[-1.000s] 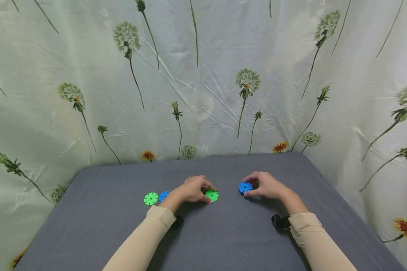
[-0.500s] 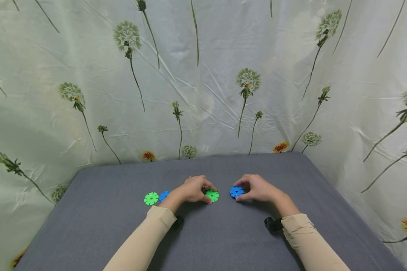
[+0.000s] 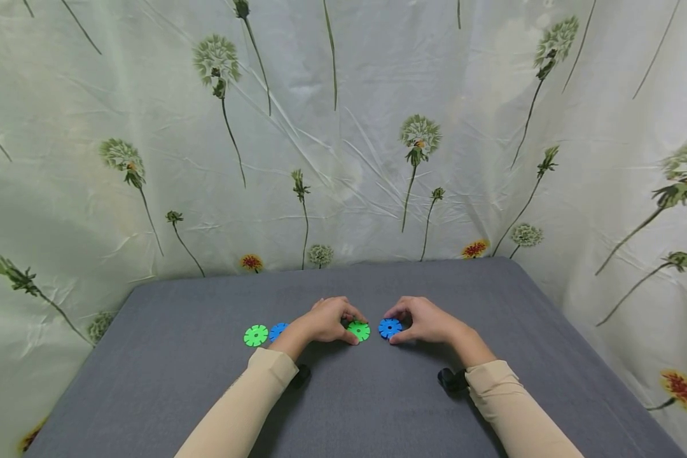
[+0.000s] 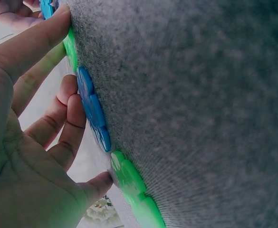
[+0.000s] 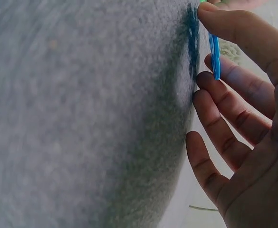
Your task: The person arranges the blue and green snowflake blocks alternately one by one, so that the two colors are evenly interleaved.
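My left hand (image 3: 325,320) pinches a flat green notched plastic disc (image 3: 358,331) lying on the grey table, thumb at its near edge and index finger at the far edge. To its right, my right hand (image 3: 432,321) holds a blue notched disc (image 3: 390,328) between thumb and fingers. In the right wrist view this blue disc (image 5: 215,58) stands off the cloth, a dark shadow beneath it. A narrow gap separates the two held discs in the head view. Below the left palm lies another blue disc (image 4: 93,110), the ring and middle fingertips close to its edge.
A second green disc (image 3: 256,335) lies at the left end of the row, beside the blue disc (image 3: 277,331) that the left wrist partly covers. Grey cloth covers the table (image 3: 343,407). Behind it hangs a pale curtain (image 3: 349,146) printed with dandelions.
My right hand has moved left with the blue disc, bringing it close to the green disc. The left hand stays in place on the green disc.
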Demonstrator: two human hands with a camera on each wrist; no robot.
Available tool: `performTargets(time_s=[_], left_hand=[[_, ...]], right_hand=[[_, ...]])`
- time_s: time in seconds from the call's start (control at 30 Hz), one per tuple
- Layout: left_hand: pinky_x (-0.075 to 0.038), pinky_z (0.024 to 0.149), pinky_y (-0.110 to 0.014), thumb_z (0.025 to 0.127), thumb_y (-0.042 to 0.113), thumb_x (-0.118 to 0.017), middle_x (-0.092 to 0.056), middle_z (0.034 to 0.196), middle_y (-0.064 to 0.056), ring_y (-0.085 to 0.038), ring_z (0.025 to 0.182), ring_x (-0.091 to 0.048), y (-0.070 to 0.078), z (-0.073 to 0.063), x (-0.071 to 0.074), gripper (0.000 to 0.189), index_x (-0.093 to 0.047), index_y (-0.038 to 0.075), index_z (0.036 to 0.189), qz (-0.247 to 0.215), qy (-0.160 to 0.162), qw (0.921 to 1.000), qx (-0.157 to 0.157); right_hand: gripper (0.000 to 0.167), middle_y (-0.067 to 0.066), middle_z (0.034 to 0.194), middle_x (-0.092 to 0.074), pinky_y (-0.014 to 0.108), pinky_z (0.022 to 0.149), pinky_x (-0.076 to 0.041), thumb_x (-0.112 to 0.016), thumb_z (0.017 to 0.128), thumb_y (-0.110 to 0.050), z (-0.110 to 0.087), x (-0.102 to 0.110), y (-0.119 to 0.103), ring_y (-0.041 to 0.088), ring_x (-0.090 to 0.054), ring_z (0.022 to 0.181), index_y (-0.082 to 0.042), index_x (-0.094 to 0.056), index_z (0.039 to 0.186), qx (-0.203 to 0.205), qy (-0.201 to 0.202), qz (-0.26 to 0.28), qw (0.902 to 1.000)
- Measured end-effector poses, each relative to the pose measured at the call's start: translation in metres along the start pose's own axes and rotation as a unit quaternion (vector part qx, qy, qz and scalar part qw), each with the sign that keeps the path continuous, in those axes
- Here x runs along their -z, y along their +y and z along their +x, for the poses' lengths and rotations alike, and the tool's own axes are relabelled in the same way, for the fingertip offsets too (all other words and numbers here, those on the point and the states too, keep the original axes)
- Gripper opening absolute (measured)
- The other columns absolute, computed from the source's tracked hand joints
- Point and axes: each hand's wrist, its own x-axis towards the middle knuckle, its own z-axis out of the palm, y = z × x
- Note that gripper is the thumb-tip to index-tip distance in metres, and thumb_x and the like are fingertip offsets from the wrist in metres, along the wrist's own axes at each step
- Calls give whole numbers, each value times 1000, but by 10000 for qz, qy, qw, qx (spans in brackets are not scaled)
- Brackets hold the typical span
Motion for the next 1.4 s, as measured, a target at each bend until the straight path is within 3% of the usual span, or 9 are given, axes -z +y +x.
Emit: performTargets(time_s=[0.17, 0.5, 1.0, 1.4], left_hand=[[-23, 126, -70, 86, 23, -93, -70, 110, 1, -22, 109, -63, 0, 0, 1, 39, -83, 26, 123, -77, 14, 9999, -116], [-27, 124, -68, 86, 24, -93, -70, 111, 2, -22, 110, -65, 0, -1, 1, 39, -83, 26, 124, -72, -27, 9999, -109], [-17, 128, -73, 86, 23, -93, -71, 119, -1, -28, 122, -66, 1, -1, 2, 38, -83, 27, 123, -176, -41, 9998, -43], [-25, 126, -71, 88, 26, -92, -70, 121, -5, -29, 123, -66, 3, 0, 2, 39, -81, 29, 124, 130, -85, 9998, -84]], right_hand=[[44, -2, 112, -73, 34, 93, -57, -93, 86, -31, 2, -2, -1, 14, -69, 105, -12, -80, 123, 56, 16, 55, 10000], [44, -1, 114, -72, 37, 95, -58, -93, 86, -29, 2, -4, -3, 16, -69, 107, -11, -79, 125, 31, -9, 112, 9999], [46, 1, 114, -70, 39, 96, -57, -92, 87, -27, 1, -3, -1, 18, -67, 108, -10, -78, 127, 49, -62, 269, 9996], [47, 1, 115, -69, 36, 97, -55, -92, 87, -28, 0, -1, 0, 17, -66, 108, -11, -78, 128, 72, -114, 224, 9997]])
